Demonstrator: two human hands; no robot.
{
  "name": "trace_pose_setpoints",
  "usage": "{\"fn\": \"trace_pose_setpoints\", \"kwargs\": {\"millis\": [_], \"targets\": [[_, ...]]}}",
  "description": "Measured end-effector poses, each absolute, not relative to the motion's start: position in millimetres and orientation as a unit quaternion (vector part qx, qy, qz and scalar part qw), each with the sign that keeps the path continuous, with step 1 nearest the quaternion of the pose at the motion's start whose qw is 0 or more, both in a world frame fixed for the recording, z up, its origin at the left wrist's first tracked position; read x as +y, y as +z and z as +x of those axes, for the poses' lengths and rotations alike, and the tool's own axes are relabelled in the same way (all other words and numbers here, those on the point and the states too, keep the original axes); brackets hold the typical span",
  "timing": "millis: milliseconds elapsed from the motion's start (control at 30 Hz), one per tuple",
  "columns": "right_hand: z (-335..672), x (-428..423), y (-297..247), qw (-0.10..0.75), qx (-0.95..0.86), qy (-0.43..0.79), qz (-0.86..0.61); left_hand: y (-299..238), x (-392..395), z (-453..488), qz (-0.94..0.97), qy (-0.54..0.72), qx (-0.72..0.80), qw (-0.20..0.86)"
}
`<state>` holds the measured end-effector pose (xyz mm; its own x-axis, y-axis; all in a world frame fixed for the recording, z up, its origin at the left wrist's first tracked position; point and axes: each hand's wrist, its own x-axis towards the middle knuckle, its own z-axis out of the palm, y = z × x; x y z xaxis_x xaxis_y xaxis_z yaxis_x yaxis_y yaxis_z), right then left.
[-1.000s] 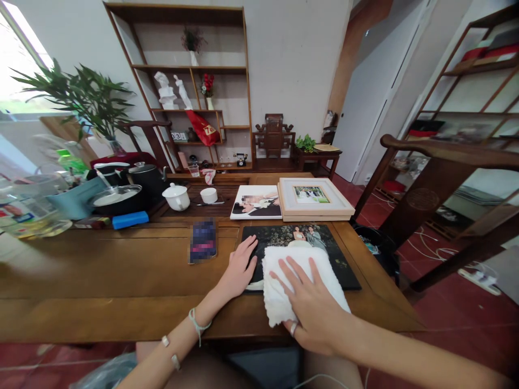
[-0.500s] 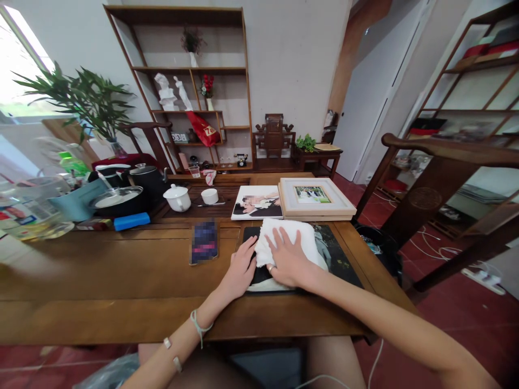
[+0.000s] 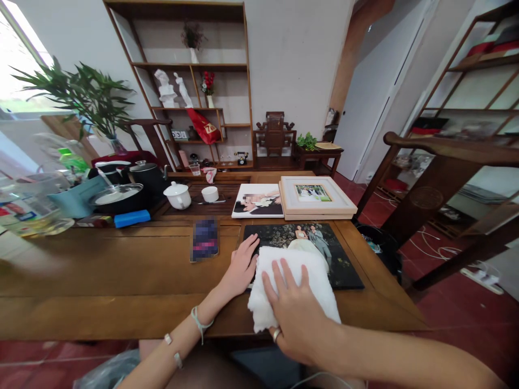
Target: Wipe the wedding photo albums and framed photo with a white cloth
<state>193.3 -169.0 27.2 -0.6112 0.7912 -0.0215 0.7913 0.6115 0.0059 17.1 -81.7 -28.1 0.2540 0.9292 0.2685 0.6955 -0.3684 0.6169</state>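
Observation:
A dark wedding photo panel (image 3: 344, 270) lies flat on the table, showing two figures in a white dress and a grey suit. Across its lower middle is a folded white towel (image 3: 300, 265), hanging past the panel's near edge. My right hand (image 3: 298, 313) presses flat on the towel with its fingers spread, a ring on one digit. Resting on the panel's left edge, my left hand (image 3: 243, 265) has its fingers stretched out, touching or nearly touching the towel's left side. The panel's lower left part is hidden by the towel and hands.
Behind the panel lie a white photo board (image 3: 257, 208) and stacked light wooden frames (image 3: 320, 208). A blurred phone-like item (image 3: 204, 240) is to the left. Farther left stand a lidded white bowl (image 3: 177, 195), a white cup (image 3: 210, 194), a blue block (image 3: 132, 218) and a pan (image 3: 117, 199).
My right hand has slid the towel toward me, over the panel's near edge, uncovering the figures in the photo. My left hand has stayed at the panel's left edge.

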Motion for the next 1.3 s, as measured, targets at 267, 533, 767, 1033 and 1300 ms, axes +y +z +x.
{"fn": "trace_pose_setpoints", "kwargs": {"millis": [267, 533, 767, 1033, 1300], "targets": [[207, -64, 67, -0.051, 0.856, -0.1, 0.504, -31, -80, 17, 0.773, 0.313, 0.522, 0.178], [155, -15, 63, -0.086, 0.848, -0.109, 0.512, -38, -77, 16, 0.77, 0.324, 0.527, 0.158], [153, -17, 52, -0.096, 0.859, -0.096, 0.494, -37, -77, 16, 0.772, 0.325, 0.523, 0.159], [224, -51, 34, -0.077, 0.854, -0.051, 0.513, -32, -80, 17, 0.775, 0.31, 0.521, 0.178], [237, -162, 10, -0.076, 0.905, 0.039, 0.416, -28, -82, 18, 0.768, 0.302, 0.533, 0.184]]}}
